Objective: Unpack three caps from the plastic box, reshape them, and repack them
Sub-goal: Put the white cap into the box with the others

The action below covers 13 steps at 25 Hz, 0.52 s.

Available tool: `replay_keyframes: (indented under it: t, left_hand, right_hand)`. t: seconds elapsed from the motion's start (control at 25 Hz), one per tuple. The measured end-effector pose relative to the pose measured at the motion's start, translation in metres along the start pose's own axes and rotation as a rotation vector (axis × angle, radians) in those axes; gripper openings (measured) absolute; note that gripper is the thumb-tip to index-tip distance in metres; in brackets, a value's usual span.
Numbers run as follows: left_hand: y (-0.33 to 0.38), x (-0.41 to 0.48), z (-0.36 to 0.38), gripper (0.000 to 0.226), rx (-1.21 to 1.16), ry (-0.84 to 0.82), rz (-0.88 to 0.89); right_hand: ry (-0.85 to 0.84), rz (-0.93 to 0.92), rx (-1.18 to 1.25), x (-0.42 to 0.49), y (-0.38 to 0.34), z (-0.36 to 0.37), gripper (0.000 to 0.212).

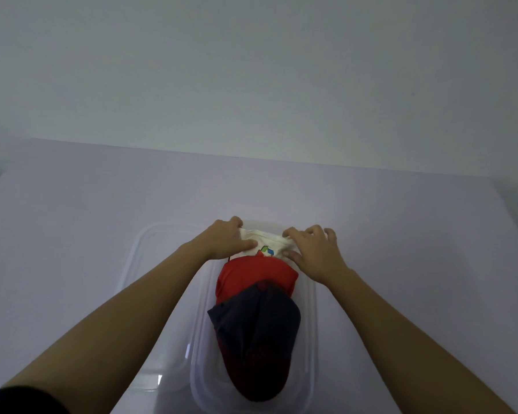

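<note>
white cap (268, 245) mostly hidden, logo part. covered

We reach both bare forearms forward; left hand (226, 240) and right hand (314, 252) curl, fingers pinching.

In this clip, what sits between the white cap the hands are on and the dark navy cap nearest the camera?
In the head view, the red cap lies between the white cap and the navy cap, all in the clear plastic box; the navy cap overlaps its near part.
</note>
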<state>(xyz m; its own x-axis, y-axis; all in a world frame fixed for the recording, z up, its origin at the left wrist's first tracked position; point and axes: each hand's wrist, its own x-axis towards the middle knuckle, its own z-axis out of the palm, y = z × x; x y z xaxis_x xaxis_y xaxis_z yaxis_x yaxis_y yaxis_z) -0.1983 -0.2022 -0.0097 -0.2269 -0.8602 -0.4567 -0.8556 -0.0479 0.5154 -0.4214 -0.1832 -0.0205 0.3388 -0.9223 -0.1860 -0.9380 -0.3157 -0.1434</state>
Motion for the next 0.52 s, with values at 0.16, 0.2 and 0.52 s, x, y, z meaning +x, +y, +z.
replay_keyframes:
  t: [0.16,0.2,0.52]
  left_hand:
    - [-0.005,0.000,0.000,0.032,0.066,-0.042,-0.026]
    - [-0.005,0.001,0.000,0.029,0.118,0.007,-0.026]
    - [-0.005,-0.004,0.001,0.018,0.160,0.224,0.030]
  right_hand:
    - [-0.060,-0.004,-0.115,0.009,-0.002,-0.001,0.039]
    - [-0.075,0.009,-0.133,0.011,-0.002,-0.001,0.041]
    - [0.072,0.075,0.206,0.008,-0.005,0.006,0.037]
